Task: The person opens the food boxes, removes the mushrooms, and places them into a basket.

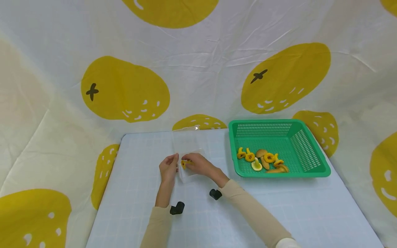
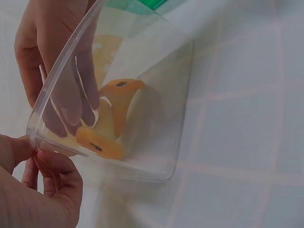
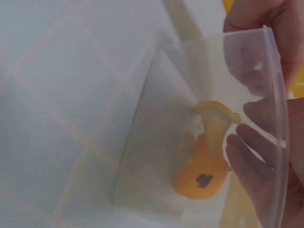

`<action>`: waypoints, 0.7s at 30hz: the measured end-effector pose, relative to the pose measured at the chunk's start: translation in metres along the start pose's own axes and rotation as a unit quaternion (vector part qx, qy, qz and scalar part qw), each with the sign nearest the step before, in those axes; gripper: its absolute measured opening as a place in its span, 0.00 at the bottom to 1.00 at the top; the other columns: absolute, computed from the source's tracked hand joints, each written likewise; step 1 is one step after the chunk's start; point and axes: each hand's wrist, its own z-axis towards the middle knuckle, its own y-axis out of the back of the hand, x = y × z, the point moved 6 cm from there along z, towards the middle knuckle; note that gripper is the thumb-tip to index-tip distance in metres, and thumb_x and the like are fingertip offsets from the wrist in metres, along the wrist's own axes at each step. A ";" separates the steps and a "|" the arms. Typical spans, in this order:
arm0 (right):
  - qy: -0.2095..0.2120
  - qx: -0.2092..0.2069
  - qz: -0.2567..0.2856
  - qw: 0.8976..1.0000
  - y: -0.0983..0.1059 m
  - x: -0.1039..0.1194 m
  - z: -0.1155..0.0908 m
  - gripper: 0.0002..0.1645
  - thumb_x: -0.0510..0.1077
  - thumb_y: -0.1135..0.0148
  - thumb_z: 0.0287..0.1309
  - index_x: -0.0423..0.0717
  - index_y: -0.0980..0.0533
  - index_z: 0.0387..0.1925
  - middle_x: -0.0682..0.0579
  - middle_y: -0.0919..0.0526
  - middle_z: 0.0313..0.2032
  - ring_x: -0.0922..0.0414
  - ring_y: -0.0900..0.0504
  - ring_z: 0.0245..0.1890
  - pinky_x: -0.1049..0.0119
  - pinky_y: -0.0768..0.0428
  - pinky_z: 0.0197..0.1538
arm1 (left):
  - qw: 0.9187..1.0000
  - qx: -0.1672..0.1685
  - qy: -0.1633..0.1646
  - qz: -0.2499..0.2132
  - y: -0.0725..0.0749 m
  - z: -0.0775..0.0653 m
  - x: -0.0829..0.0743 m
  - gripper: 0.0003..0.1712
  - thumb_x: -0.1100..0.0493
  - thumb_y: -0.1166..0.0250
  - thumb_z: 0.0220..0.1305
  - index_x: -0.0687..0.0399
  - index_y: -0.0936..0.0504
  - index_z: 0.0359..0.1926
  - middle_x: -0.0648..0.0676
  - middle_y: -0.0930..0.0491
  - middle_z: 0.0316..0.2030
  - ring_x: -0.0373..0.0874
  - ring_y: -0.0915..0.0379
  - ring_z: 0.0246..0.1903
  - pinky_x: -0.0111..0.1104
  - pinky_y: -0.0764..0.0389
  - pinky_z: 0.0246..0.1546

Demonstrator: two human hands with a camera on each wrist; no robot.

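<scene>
My left hand (image 1: 168, 169) pinches the rim of a clear plastic container (image 2: 159, 159) between thumb and fingers. The container stands on the table, its clear lid (image 1: 185, 140) folded back behind it. My right hand (image 1: 200, 164) reaches inside with loosely extended fingers (image 3: 247, 161). Two yellow mushrooms lie in the container beside those fingertips: one with its cap low (image 2: 100, 143), the other with its cap up (image 2: 122, 86). The fingertips are close to the mushrooms without curling round them; whether they touch is hard to tell through the plastic.
A green basket (image 1: 280, 175) stands at the back right of the table (image 1: 130, 199). In it lie several yellow mushrooms (image 1: 250, 156) and brown mushrooms (image 1: 264, 161). Black wrist-mounted devices (image 1: 177, 208) show by both forearms. A cloth printed with yellow fruit (image 1: 125, 89) hangs behind.
</scene>
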 end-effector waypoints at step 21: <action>0.010 -0.020 -0.075 0.997 -0.002 0.011 -0.004 0.12 0.28 0.33 0.63 0.32 0.19 0.48 0.40 0.18 0.43 0.50 0.20 0.43 0.59 0.19 0.53 | 1.000 -0.008 -0.002 0.007 0.000 -0.002 -0.001 0.18 0.52 0.30 0.69 0.63 0.16 0.49 0.57 0.19 0.35 0.39 0.30 0.27 0.24 0.28 0.21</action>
